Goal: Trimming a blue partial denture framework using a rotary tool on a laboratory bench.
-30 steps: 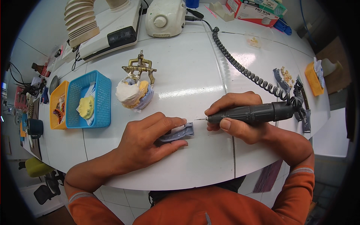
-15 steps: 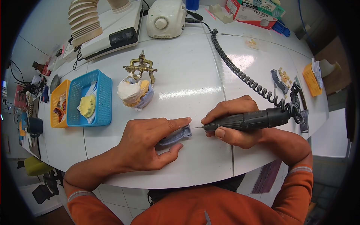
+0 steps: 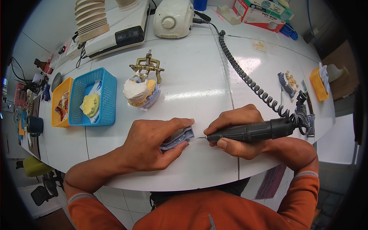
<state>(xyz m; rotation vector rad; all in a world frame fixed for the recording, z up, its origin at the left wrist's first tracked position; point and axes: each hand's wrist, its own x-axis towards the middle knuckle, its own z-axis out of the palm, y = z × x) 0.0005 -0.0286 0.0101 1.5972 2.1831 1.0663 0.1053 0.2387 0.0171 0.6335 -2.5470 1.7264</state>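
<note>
My left hand (image 3: 153,143) grips a blue-grey grooved strip (image 3: 179,138) between thumb and fingers, just above the white table. My palm and fingers hide part of the strip. My right hand (image 3: 239,132) is closed round a black rotary handpiece (image 3: 251,131), held nearly level. Its thin metal bur (image 3: 201,137) points left at the strip's end, with a small gap between them. Beyond my left hand stands a brass articulator (image 3: 147,69) with a white, yellow and bluish dental cast (image 3: 138,92) on it.
A blue basket (image 3: 109,82) holding a yellow dental cast (image 3: 91,105) stands beside a yellow basket (image 3: 56,96) at left. A coiled cord (image 3: 251,82) runs from the cream control box (image 3: 173,19) to the handpiece. Loose artificial teeth (image 3: 291,79) and a knife (image 3: 308,96) lie at right.
My left hand has tilted the strip, so more of its face shows, and the fingers have closed further round it. The handpiece has shifted slightly left; the bur still stays off the strip.
</note>
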